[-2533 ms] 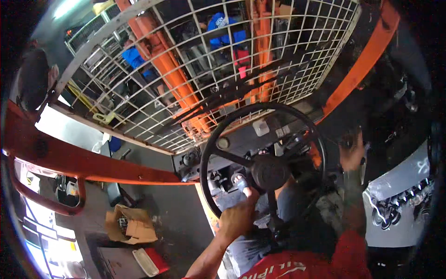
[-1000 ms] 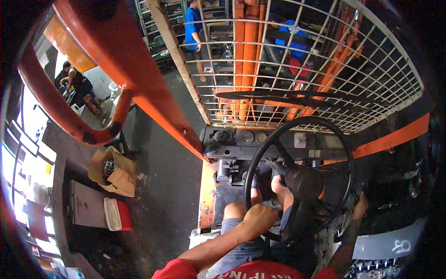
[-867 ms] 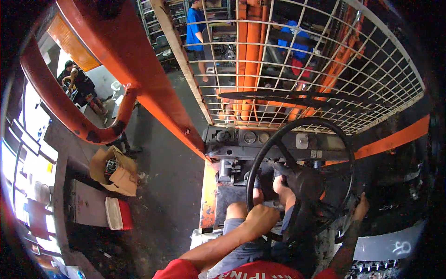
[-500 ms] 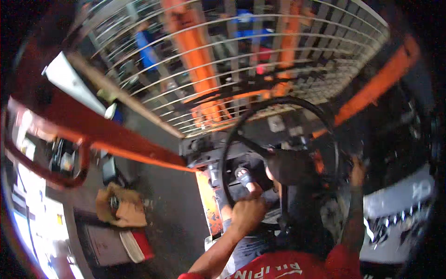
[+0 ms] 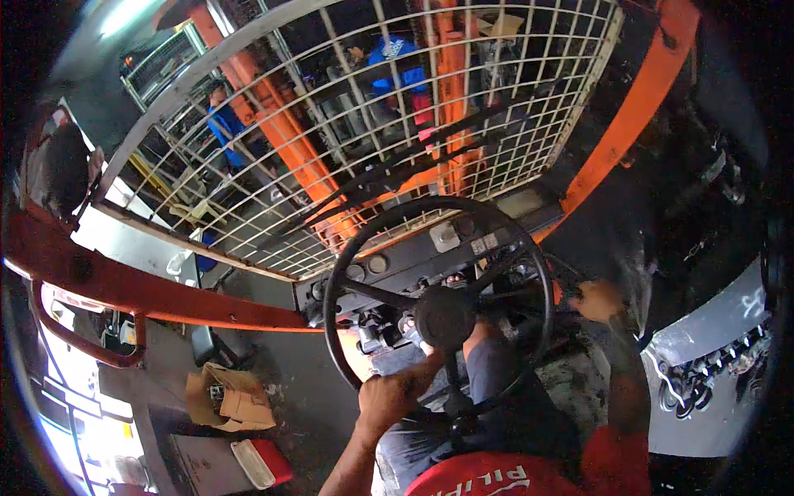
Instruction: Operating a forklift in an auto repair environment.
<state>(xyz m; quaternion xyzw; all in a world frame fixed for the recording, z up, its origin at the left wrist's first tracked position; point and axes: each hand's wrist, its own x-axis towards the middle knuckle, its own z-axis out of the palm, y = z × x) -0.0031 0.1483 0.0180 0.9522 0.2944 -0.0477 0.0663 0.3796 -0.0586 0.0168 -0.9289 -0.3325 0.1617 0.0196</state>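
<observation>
Steering wheel (image 5: 445,317): ahead of person's lap, btwn the 2 hands; L hand on it, R hand off to its R.
L hand (image 5: 389,401): fingers curled round lower-L rim, knuckles up, wrist outside the circle.
R hand (image 5: 599,301): clear of rim, just beyond its R side, fingers bent, blurry; can't tell if grasping anything.
Wheel look: blk, thin round rim, 3 spokes vis., broad round hub at ctr.
Dash (image 5: 411,252): dark panel behind wheel; round gauges (image 5: 378,264) show thru upper-L gap, above a spoke.
Mesh guard (image 5: 178,237): off-white grid past dash, orange posts (image 5: 289,145) behind it.
</observation>
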